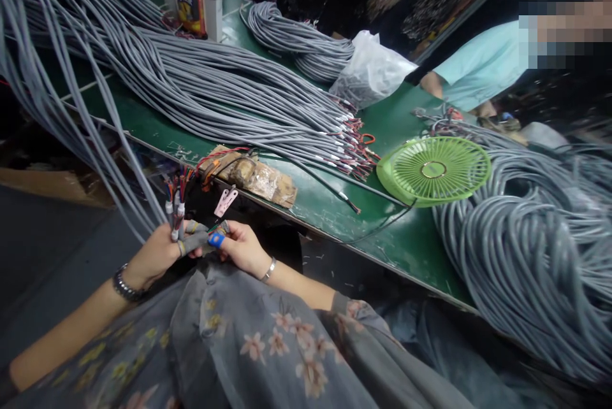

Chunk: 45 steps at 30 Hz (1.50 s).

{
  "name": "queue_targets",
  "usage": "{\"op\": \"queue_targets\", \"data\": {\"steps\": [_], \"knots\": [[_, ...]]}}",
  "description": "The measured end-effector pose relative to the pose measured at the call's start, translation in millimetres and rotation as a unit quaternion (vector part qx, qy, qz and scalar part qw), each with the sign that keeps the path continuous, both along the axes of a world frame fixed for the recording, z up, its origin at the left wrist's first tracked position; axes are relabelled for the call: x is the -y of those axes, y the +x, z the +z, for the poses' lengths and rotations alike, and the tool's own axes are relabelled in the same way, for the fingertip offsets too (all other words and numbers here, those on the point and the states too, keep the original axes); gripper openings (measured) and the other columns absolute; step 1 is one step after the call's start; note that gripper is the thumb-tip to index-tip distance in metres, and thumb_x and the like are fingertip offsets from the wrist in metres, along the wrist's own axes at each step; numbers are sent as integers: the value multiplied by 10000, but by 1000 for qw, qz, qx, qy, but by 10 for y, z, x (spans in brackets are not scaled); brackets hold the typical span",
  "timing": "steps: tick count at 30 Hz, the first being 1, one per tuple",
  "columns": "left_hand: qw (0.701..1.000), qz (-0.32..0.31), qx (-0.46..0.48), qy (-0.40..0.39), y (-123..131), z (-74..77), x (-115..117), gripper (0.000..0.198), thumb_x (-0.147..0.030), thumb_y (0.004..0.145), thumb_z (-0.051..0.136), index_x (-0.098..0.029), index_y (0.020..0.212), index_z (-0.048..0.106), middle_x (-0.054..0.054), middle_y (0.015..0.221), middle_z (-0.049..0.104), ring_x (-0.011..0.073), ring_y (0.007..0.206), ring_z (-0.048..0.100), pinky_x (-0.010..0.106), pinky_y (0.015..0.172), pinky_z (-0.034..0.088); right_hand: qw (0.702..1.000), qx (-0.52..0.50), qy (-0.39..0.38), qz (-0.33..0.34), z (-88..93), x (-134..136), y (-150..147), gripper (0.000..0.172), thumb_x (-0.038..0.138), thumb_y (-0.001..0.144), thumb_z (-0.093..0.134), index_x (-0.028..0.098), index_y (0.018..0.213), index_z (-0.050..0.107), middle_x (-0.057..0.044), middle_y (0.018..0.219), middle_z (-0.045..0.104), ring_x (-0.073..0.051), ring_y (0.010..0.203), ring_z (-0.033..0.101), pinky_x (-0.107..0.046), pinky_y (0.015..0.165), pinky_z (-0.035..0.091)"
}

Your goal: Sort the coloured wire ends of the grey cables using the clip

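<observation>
My left hand (165,250), with grey wraps on its fingers, is closed around several grey cables (149,202). Their stripped ends (178,195) stand up above the fist, showing white bands and thin coloured wires. My right hand (245,248) meets it at the lap, thumb and fingers pinched together, a blue wrap on the thumb. Thin wires (216,229), one of them green, show between the two hands, and the right fingertips are closed on them. Which cable these wires come from is hidden by the fingers. A pink clip (226,202) hangs at the table edge just above.
A large bundle of grey cables (215,87) lies along the green table (382,250). A taped cardboard piece (261,176) sits at the edge. To the right are a green fan (433,170) and coiled cables (526,250). Another person's sleeve (482,65) is across the table, near a plastic bag (373,68).
</observation>
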<state>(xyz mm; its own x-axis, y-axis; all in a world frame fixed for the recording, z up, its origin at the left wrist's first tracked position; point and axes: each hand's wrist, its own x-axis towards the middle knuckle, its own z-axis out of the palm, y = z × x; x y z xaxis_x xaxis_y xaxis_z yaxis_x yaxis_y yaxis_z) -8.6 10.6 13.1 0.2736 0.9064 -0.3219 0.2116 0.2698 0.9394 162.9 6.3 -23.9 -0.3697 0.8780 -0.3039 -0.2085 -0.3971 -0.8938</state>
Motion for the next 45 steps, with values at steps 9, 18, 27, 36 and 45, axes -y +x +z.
{"op": "queue_targets", "data": {"steps": [9, 18, 27, 36, 45], "knots": [[985, -156, -65, -20, -122, 10, -104, 281, -432, 683, 698, -205, 518, 686, 20, 500, 669, 149, 495, 581, 217, 513, 452, 988, 87, 120, 52, 9, 85, 94, 452, 587, 715, 785, 185, 679, 581, 39, 621, 519, -118, 635, 479, -237, 612, 431], [977, -203, -54, -48, -123, 88, -71, 337, -449, 692, 714, -199, 487, 618, -4, 439, 618, 121, 411, 503, 208, 453, 416, 975, 116, 170, 88, 43, 32, 134, 488, 634, 720, 757, 173, 682, 601, 31, 659, 544, -119, 640, 458, -245, 633, 425], [996, 69, 22, 53, 52, -54, 98, 257, -403, 691, 712, -201, 541, 657, 10, 505, 644, 144, 494, 559, 250, 516, 483, 986, 84, 142, 31, 49, -4, 100, 484, 662, 723, 734, 193, 711, 616, 14, 669, 556, -129, 625, 476, -258, 611, 429], [987, 144, 40, 57, 109, -118, 139, 279, -435, 686, 719, -203, 567, 618, -4, 495, 611, 147, 498, 556, 264, 517, 472, 979, 96, 162, 77, 35, 12, 163, 476, 648, 724, 754, 192, 717, 619, 6, 698, 595, -135, 653, 540, -261, 648, 465], [996, 45, 7, 71, 64, -93, 111, 347, -477, 730, 703, -197, 540, 626, 2, 491, 632, 141, 490, 553, 248, 521, 475, 999, -36, -11, 28, 16, -153, 44, 548, 568, 544, 887, 191, 831, 611, 39, 715, 608, -102, 626, 532, -248, 633, 458]]}}
